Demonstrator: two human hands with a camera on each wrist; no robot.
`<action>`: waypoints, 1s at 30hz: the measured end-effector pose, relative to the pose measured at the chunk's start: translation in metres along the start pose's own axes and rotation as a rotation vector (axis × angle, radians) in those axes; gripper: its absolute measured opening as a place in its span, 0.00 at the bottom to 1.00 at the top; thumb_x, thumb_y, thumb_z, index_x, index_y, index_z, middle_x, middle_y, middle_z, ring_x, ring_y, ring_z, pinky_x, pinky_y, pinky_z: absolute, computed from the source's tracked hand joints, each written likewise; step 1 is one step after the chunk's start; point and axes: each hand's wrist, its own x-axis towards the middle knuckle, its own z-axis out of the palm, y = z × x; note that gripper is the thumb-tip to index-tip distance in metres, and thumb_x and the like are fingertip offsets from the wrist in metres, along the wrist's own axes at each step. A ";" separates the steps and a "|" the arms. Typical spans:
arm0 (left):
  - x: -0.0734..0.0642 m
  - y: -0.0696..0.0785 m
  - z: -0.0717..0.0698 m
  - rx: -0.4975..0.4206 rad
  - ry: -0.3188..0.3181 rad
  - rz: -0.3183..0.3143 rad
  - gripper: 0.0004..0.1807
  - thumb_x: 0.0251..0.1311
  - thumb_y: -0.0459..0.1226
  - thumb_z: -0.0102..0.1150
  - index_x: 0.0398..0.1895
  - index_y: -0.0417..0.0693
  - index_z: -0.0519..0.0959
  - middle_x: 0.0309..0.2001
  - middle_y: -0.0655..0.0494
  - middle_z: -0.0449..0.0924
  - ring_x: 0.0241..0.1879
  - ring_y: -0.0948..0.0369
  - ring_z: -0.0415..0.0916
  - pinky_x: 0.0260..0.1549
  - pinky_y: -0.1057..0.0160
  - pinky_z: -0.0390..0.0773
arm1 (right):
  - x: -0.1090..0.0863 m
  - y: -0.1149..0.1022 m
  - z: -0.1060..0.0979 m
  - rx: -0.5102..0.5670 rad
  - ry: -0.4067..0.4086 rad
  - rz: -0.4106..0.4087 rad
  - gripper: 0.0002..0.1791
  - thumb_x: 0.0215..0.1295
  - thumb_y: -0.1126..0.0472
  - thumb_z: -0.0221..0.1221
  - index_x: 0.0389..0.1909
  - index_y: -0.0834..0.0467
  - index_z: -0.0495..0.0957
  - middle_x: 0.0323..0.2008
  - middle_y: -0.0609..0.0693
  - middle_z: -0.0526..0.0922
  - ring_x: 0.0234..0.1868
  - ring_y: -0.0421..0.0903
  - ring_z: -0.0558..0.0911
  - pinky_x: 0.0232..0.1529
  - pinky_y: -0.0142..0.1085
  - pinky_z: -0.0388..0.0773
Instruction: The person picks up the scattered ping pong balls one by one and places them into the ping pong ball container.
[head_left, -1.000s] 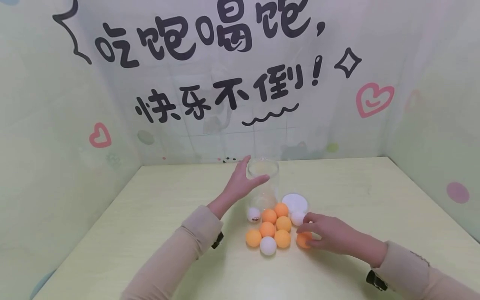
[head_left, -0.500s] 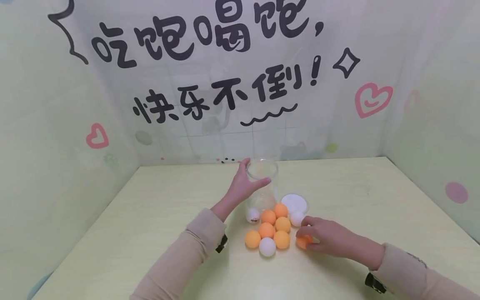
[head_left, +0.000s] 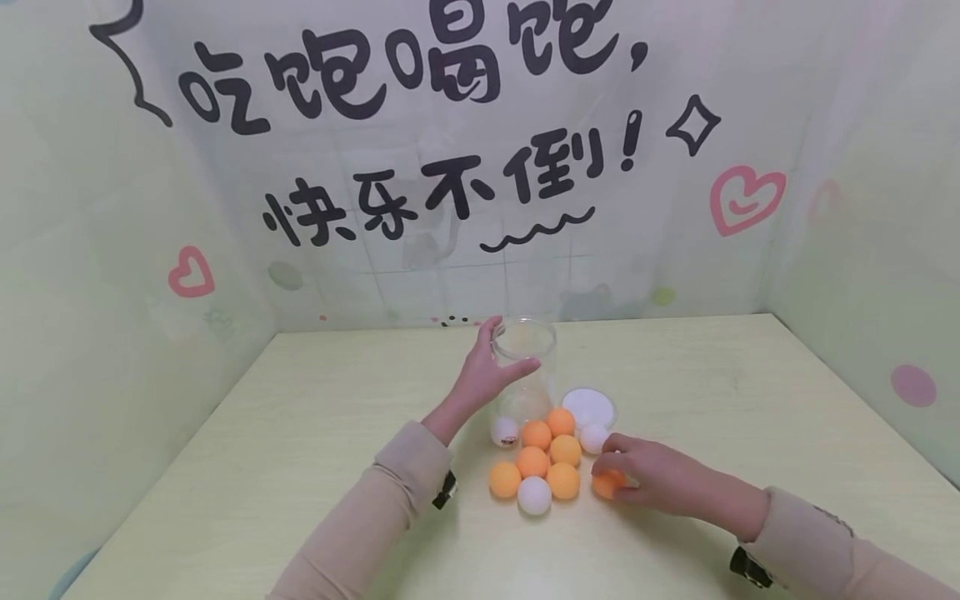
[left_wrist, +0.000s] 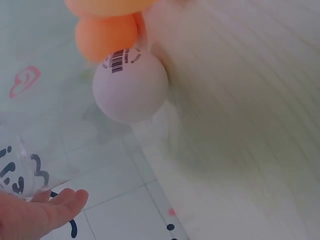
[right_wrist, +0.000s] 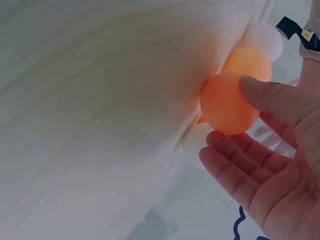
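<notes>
My left hand [head_left: 480, 372] grips a clear cylindrical jar [head_left: 536, 379] near its rim, thumb across the front and fingers round the far left side. No balls show inside the jar, which stands upright on the table. Between the thumb and fingers of my right hand [head_left: 663, 475] is an orange ping-pong ball [right_wrist: 227, 107], pinched low at the table. Left of it lies a cluster of orange ping-pong balls [head_left: 533, 461] with a white ball [head_left: 535, 496] at the front. Another white ball [left_wrist: 131, 86], with printed marks, sits by the jar's base.
Behind the right-hand ball, a white round lid [head_left: 590, 408] lies flat, with a white ball [head_left: 594, 438] at its front edge. The pale wooden table [head_left: 345, 392] ends at a printed curtain [head_left: 420, 283] at the back and sides.
The fingers of my right hand have closed round the orange ball, which stays about where it was. My left hand keeps its hold on the jar. The head view shifts slightly.
</notes>
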 end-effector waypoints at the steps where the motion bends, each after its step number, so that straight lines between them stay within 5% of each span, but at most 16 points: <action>1: 0.000 -0.001 0.000 -0.003 -0.004 0.005 0.50 0.47 0.48 0.67 0.70 0.51 0.48 0.68 0.45 0.55 0.66 0.48 0.55 0.61 0.47 0.59 | 0.000 0.000 0.000 0.010 -0.009 0.006 0.13 0.46 0.66 0.67 0.35 0.53 0.78 0.34 0.45 0.73 0.30 0.36 0.71 0.31 0.29 0.73; 18: 0.004 -0.011 0.003 -0.059 -0.006 0.040 0.48 0.47 0.49 0.67 0.67 0.52 0.50 0.66 0.49 0.59 0.65 0.46 0.56 0.60 0.49 0.61 | 0.003 0.000 -0.001 0.058 -0.075 0.035 0.16 0.46 0.68 0.65 0.38 0.55 0.77 0.36 0.46 0.74 0.31 0.35 0.71 0.33 0.30 0.73; 30: 0.005 -0.014 0.004 -0.078 0.007 0.053 0.47 0.46 0.47 0.68 0.67 0.52 0.51 0.65 0.51 0.62 0.63 0.48 0.58 0.59 0.50 0.63 | 0.013 0.001 -0.029 0.033 -0.069 0.007 0.16 0.45 0.70 0.64 0.39 0.58 0.78 0.32 0.44 0.74 0.29 0.37 0.71 0.29 0.28 0.72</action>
